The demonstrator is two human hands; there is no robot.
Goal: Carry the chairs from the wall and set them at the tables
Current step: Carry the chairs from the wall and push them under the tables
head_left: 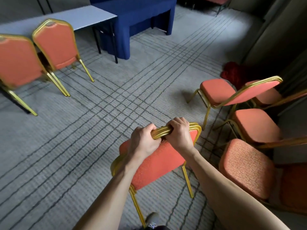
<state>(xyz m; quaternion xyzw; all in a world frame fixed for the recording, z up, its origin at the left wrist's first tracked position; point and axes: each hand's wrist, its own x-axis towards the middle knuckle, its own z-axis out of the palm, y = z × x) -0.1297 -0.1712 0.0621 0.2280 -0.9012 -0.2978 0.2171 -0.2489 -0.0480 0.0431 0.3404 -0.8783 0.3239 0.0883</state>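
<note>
- Your left hand (144,141) and right hand (178,133) both curl tight round the top rail of the orange-padded, gold-framed chair (159,161) at 6 o'clock.
- The grey table (86,19) stands at 11 o'clock.

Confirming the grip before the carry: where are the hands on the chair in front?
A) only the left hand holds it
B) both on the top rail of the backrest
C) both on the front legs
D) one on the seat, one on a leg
B: the left hand and the right hand both curl round the gold top rail of the chair.
</note>
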